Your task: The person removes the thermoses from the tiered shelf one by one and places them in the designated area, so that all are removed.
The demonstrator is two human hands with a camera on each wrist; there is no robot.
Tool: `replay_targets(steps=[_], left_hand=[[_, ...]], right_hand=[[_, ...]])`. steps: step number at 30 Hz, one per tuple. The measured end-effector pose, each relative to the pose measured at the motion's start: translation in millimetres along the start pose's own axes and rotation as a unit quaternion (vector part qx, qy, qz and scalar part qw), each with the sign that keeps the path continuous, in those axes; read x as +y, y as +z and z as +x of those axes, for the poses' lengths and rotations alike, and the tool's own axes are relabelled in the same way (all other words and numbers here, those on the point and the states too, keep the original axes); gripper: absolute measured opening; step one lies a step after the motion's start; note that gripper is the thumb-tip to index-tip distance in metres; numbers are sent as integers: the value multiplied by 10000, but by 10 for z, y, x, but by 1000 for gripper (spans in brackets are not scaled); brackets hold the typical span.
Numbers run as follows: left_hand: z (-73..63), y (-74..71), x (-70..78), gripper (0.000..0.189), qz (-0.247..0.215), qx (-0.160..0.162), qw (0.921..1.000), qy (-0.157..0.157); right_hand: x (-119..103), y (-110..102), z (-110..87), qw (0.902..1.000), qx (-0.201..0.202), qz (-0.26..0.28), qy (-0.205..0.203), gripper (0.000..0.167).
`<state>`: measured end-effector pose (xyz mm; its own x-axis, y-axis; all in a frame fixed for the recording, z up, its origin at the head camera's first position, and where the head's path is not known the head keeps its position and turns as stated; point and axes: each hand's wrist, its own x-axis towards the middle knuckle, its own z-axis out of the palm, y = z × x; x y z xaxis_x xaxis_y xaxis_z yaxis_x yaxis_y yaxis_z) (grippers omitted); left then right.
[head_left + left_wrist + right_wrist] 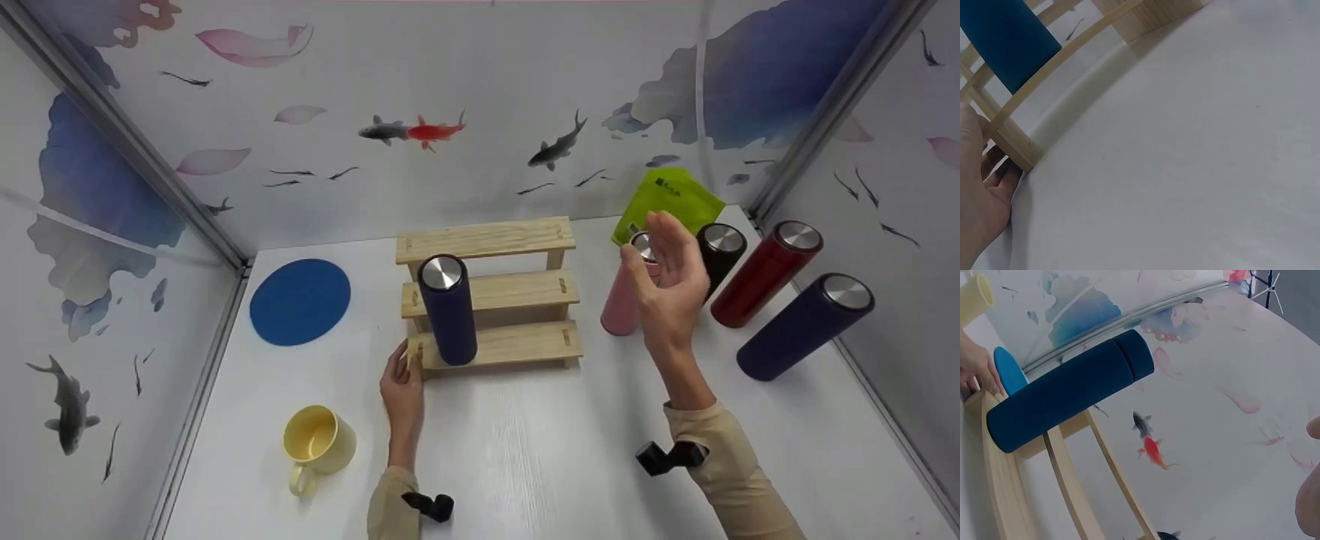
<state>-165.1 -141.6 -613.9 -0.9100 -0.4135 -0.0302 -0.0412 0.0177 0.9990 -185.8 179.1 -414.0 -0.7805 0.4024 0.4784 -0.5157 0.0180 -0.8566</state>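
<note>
A three-tier wooden rack point(525, 343) stands in the middle of the table. On the left part of its lowest tier, a dark blue thermos point(450, 319) with a steel-topped lid stands upright. My left hand point(403, 390) grips the left end of that tier; in the left wrist view the thumb and fingers lie about the board's end point(1012, 147). My right hand point(673, 296) is raised with fingers extended and thumb apart, holding nothing. Behind it, partly hidden, stands a pink thermos point(619, 304). Only bits of the right hand point(1310, 503) show in the right wrist view.
To the right stand a black thermos point(720, 251), a red thermos point(761, 277) and another dark blue thermos point(799, 334). A green packet point(667, 196) lies behind them. At left are a blue round mat point(300, 302) and a yellow mug point(330, 444). Printed walls enclose the table.
</note>
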Motion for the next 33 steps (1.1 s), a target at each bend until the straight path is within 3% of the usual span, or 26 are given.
replay_targets(steps=[7,16,20,33], left_hand=[[177,40,-373,41,-14,183,9998,-106],[181,56,-363,40,28,206,9995,-242],[183,62,-379,40,40,206,9997,-158],[175,50,-374,40,2,248,9996,-109]], right_hand=[[29,228,-78,9994,-286,131,110,54],[103,435,-167,9972,-650,356,61,57],[143,547,-224,9952,-839,495,58,57],[259,949,-435,9844,-1708,301,291,63]])
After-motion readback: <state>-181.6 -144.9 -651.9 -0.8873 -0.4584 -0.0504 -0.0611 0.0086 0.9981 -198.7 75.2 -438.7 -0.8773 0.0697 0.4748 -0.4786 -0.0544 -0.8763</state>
